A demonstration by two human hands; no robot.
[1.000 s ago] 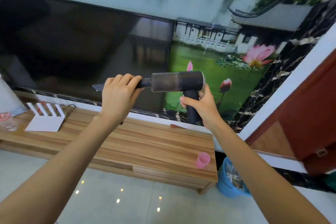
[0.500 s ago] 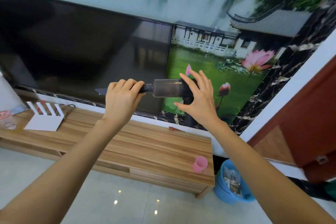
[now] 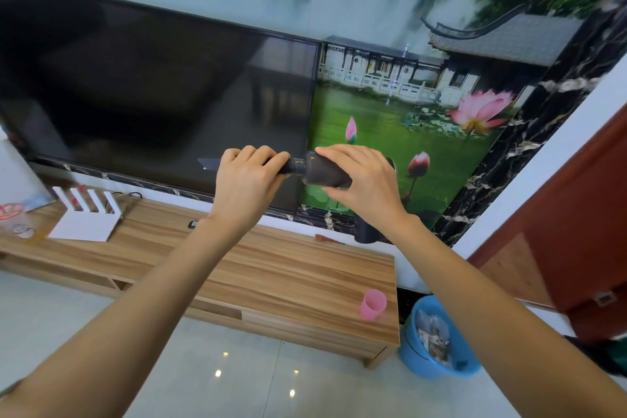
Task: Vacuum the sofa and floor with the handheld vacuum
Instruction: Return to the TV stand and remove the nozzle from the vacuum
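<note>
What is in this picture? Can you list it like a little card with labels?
place: in front of a TV above a wooden cabinet
left hand: grips the nozzle end of the vacuum
right hand: grips the vacuum's barrel from above
vacuum: held level in the air, handle pointing down
on cabinet: pink cup near the right edge, white router at the left
on floor: blue bin right of the cabinet, with rubbish inside
sofa: not in view

One vacuum [image 3: 325, 173]; two hands; one pink cup [image 3: 372, 304]; one bin [image 3: 412, 358]
</note>
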